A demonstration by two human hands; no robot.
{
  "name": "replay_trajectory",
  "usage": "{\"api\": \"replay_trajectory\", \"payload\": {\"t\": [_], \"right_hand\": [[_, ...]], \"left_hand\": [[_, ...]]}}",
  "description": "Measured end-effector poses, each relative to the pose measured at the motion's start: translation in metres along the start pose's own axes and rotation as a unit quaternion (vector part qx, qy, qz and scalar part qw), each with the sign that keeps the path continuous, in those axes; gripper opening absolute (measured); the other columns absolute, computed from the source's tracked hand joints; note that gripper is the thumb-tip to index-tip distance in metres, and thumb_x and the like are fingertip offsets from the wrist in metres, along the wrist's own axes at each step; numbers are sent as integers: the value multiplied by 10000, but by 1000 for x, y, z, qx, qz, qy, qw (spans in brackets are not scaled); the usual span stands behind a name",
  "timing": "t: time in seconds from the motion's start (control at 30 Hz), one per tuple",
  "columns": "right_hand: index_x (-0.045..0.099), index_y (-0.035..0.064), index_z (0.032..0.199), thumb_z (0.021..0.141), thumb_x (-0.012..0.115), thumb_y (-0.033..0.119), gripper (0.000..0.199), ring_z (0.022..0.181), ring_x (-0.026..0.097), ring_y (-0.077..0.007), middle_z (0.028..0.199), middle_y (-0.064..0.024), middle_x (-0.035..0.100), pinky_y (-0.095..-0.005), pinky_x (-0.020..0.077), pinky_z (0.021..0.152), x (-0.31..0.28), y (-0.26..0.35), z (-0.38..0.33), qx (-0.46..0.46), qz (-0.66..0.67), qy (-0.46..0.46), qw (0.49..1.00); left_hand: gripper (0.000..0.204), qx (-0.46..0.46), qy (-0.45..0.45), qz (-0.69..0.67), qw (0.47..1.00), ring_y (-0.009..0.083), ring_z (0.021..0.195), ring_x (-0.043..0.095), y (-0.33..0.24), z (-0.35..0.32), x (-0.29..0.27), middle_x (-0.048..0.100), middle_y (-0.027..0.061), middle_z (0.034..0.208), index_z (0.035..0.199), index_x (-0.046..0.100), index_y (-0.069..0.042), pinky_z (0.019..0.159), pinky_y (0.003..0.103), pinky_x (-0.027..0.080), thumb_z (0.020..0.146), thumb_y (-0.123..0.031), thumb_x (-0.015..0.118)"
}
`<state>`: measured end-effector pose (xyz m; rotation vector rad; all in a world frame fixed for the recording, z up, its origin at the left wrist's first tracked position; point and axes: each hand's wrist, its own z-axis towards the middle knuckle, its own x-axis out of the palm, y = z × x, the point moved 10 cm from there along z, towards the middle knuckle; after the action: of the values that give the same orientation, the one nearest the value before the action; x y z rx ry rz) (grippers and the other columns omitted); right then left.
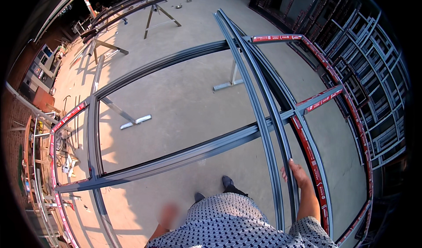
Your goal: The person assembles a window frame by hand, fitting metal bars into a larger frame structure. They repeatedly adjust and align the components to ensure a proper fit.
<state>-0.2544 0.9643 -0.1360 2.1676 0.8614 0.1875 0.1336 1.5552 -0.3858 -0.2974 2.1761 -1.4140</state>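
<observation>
My right hand (300,174) is closed round the near part of a long grey metal profile (280,131), its thumb on one side and fingertips showing on the other. A second long profile (265,133) runs close beside it on the left. Both lie slantwise across a large grey metal frame (204,147), reaching past its far rail (167,60). Low at my left side, away from the frame, is my left hand (169,214); blur hides its fingers. Red protective film (323,99) covers the frame's outer bars on the right.
Metal stands (228,87) sit beneath the frame, and trestles (154,18) stand farther back. Stacked grey metal frames (380,87) crowd the right side. At the left are a machine with a control panel (40,72) and a cluttered bench (33,160). My shoes (227,180) are on the concrete floor.
</observation>
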Motion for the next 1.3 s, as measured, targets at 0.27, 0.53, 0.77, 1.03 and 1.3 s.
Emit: {"api": "replay_trajectory", "payload": {"t": [0.27, 0.53, 0.77, 1.03, 1.3], "right_hand": [[738, 42, 930, 1112, 446, 690, 733, 560, 697, -188, 701, -94, 732, -299, 606, 590, -2, -15, 3, 41, 54, -10, 998], [717, 22, 948, 1103, 490, 683, 716, 561, 629, -191, 691, -68, 656, -329, 549, 565, 1, -11, -3, 21, 63, -13, 998], [695, 30, 904, 1127, 537, 585, 618, 558, 526, -129, 673, -19, 574, -317, 427, 524, 3, 11, -5, -61, -43, -96, 993], [700, -61, 904, 1148, 532, 504, 638, 669, 616, -208, 691, -125, 628, -402, 515, 657, 17, 81, -74, -104, -260, -250, 927], [662, -18, 1014, 1129, 580, 425, 465, 724, 701, -355, 765, -210, 685, -478, 545, 724, 119, 153, -120, -150, -274, -193, 930]], "left_hand": [[153, 40, -46, 159, 985, 213, 981, 663, 18, -10, -5, 690, 57, 1051, 1156, 724, -109, 899, 420, 561, 1065, -212, 660], [107, 200, -98, 357, 907, 298, 887, 684, -34, -14, 7, 686, 114, 963, 1027, 733, -80, 775, 458, 548, 941, -132, 769], [85, 68, -57, 148, 985, 314, 875, 676, -14, 11, -5, 679, 125, 958, 1015, 730, -72, 766, 471, 537, 971, -144, 723], [211, -78, -57, 82, 992, 210, 899, 710, -208, 74, -10, 736, 88, 959, 1169, 721, -19, 826, 390, 573, 1052, -191, 685], [410, -3, 25, -124, 992, 166, 1006, 700, -380, 143, 8, 733, 96, 1084, 1322, 663, 27, 938, 335, 576, 1112, -325, 674]]}}
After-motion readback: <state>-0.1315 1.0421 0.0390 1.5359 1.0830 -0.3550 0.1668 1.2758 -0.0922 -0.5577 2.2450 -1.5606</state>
